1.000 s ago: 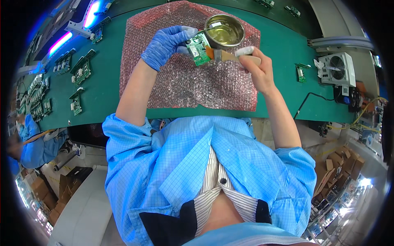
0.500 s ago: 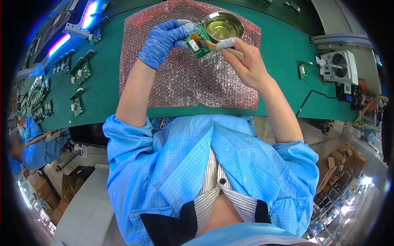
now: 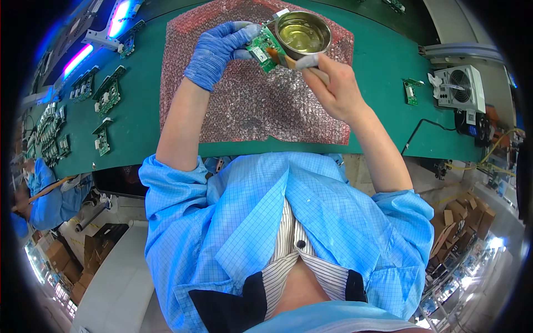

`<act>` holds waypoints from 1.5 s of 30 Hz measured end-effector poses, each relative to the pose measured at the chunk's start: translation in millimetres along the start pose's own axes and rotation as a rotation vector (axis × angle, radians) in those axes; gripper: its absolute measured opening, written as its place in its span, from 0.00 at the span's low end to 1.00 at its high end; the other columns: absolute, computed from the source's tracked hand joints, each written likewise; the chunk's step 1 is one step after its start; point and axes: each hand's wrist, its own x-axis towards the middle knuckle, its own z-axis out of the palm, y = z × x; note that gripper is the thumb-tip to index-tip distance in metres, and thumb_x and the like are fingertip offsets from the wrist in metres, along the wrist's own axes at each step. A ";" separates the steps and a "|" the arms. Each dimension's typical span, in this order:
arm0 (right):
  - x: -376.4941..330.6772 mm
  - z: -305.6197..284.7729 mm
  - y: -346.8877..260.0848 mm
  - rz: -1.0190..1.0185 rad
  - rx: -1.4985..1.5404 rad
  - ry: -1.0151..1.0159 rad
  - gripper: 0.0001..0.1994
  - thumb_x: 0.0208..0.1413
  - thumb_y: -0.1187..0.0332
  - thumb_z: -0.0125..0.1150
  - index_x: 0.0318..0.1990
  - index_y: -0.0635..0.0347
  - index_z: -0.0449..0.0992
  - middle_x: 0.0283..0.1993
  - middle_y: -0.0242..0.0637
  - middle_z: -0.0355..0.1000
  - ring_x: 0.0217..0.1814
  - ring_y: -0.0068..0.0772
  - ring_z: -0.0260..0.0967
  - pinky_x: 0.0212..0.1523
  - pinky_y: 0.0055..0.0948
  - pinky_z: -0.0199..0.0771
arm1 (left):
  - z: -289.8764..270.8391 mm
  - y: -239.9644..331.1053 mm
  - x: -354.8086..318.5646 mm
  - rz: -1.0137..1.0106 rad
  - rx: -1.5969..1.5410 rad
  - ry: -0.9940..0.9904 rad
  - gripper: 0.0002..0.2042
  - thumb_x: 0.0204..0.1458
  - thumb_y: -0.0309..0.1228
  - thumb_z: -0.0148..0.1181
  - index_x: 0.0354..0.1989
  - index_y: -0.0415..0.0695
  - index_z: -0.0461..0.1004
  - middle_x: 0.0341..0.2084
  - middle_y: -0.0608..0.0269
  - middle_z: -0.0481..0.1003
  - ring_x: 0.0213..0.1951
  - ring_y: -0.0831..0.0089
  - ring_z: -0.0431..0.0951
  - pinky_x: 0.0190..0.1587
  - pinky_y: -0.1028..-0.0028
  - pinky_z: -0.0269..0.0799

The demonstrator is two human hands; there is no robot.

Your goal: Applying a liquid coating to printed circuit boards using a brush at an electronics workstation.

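My left hand [image 3: 218, 54], in a blue knit glove, is closed on the edge of a green circuit board [image 3: 261, 51], held up over the bubble wrap. In my right hand [image 3: 336, 83], with whitish covers on some fingertips, is a brush with a wooden handle [image 3: 321, 74]. Its brown bristles [image 3: 273, 54] lie at the right side of the board and seem to touch it. Just behind the board stands a round metal bowl [image 3: 327, 44] with clear yellowish liquid in it. The board's underside is hidden.
Reddish bubble wrap [image 3: 244, 111] covers the middle of the green table [image 3: 383, 105]. Several circuit boards [image 3: 108, 100] stand at the left, near a lit purple lamp [image 3: 79, 61]. At the right are a single board [image 3: 411, 91] and a white fan unit [image 3: 459, 89]. Another person's blue sleeve [image 3: 47, 208] shows far left.
The board has shifted slightly left and upward with my left hand, and its tilt has changed a little. The brush bristles have moved slightly right, toward the board's right edge.
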 end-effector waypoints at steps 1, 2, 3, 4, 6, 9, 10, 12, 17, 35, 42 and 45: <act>-5.2 -3.0 -1.1 0.055 -0.013 -0.058 0.09 0.51 0.70 0.54 0.40 0.59 0.71 0.23 0.40 0.69 0.27 0.37 0.71 0.28 0.29 0.68 | -1.4 -0.3 -1.5 -0.014 -0.010 0.012 0.16 0.47 0.34 0.61 0.43 0.40 0.73 0.35 0.64 0.75 0.34 0.77 0.77 0.30 0.82 0.76; -5.8 -6.5 0.7 0.065 0.027 -0.046 0.09 0.51 0.69 0.54 0.40 0.59 0.71 0.23 0.40 0.69 0.27 0.34 0.71 0.28 0.28 0.68 | -2.4 -0.5 -2.5 -0.019 -0.025 0.022 0.16 0.47 0.34 0.61 0.43 0.40 0.73 0.35 0.63 0.75 0.34 0.77 0.76 0.30 0.82 0.76; -6.3 -10.6 2.6 0.076 0.066 -0.032 0.09 0.52 0.69 0.54 0.41 0.59 0.71 0.23 0.39 0.69 0.27 0.32 0.71 0.28 0.28 0.68 | -3.0 -0.6 -3.1 -0.035 -0.039 0.034 0.16 0.47 0.35 0.61 0.43 0.40 0.73 0.35 0.63 0.75 0.34 0.78 0.76 0.29 0.82 0.76; -6.8 -13.7 4.4 0.086 0.096 -0.013 0.09 0.52 0.69 0.53 0.41 0.59 0.72 0.23 0.38 0.69 0.27 0.30 0.71 0.28 0.27 0.68 | -3.5 -0.4 -3.1 -0.026 -0.042 0.026 0.15 0.47 0.34 0.61 0.42 0.40 0.73 0.34 0.62 0.75 0.34 0.76 0.77 0.31 0.81 0.77; -4.1 -16.7 9.6 0.202 0.205 0.099 0.09 0.53 0.67 0.53 0.40 0.59 0.73 0.24 0.33 0.70 0.27 0.19 0.68 0.27 0.22 0.67 | -3.6 0.8 -1.5 -0.026 -0.036 0.024 0.14 0.47 0.33 0.61 0.40 0.39 0.74 0.32 0.60 0.75 0.34 0.73 0.77 0.33 0.79 0.78; 5.9 -12.1 19.4 0.257 0.438 0.169 0.09 0.53 0.66 0.53 0.38 0.60 0.73 0.25 0.30 0.70 0.27 0.17 0.67 0.28 0.19 0.66 | -2.8 2.2 -0.7 -0.012 -0.043 -0.024 0.15 0.47 0.33 0.61 0.41 0.38 0.73 0.33 0.60 0.75 0.35 0.73 0.77 0.33 0.79 0.78; 4.5 -11.9 20.3 0.282 0.449 0.150 0.09 0.52 0.66 0.53 0.38 0.61 0.73 0.24 0.30 0.70 0.27 0.17 0.66 0.28 0.19 0.66 | -3.5 2.4 -1.1 -0.006 -0.067 -0.025 0.15 0.47 0.33 0.61 0.41 0.38 0.73 0.33 0.60 0.75 0.35 0.73 0.77 0.33 0.79 0.78; 0.1 -11.1 20.5 0.330 0.465 0.107 0.10 0.51 0.66 0.54 0.38 0.62 0.73 0.24 0.30 0.69 0.27 0.17 0.66 0.27 0.19 0.66 | -6.0 1.9 -3.5 0.003 -0.119 -0.019 0.15 0.47 0.33 0.62 0.41 0.39 0.73 0.33 0.60 0.75 0.34 0.73 0.77 0.33 0.79 0.78; -9.6 -9.6 14.9 0.380 0.462 0.055 0.10 0.51 0.67 0.54 0.37 0.62 0.73 0.24 0.30 0.69 0.26 0.17 0.66 0.27 0.19 0.67 | -9.0 -3.1 -6.2 -0.002 -0.138 0.049 0.16 0.49 0.33 0.60 0.45 0.40 0.71 0.36 0.62 0.75 0.36 0.76 0.76 0.33 0.79 0.77; 4.2 22.4 3.3 0.385 0.534 0.531 0.05 0.50 0.71 0.53 0.30 0.63 0.71 0.21 0.29 0.68 0.20 0.15 0.65 0.21 0.18 0.66 | 4.8 1.4 5.4 0.089 -0.278 0.247 0.15 0.44 0.29 0.64 0.39 0.38 0.69 0.33 0.58 0.72 0.35 0.71 0.76 0.32 0.78 0.79; 1.8 20.6 12.5 0.465 0.609 0.379 0.04 0.51 0.72 0.53 0.32 0.62 0.71 0.25 0.29 0.69 0.23 0.15 0.65 0.21 0.16 0.66 | -9.1 -4.6 28.9 0.072 -0.277 0.319 0.16 0.44 0.29 0.64 0.39 0.38 0.69 0.33 0.57 0.72 0.35 0.70 0.76 0.31 0.79 0.79; 0.0 15.8 18.6 0.447 0.574 0.443 0.06 0.53 0.72 0.53 0.36 0.64 0.72 0.26 0.30 0.69 0.24 0.15 0.65 0.23 0.17 0.68 | -58.8 1.7 65.2 0.069 -0.430 0.113 0.10 0.49 0.32 0.58 0.41 0.47 0.72 0.33 0.58 0.75 0.38 0.63 0.74 0.41 0.68 0.71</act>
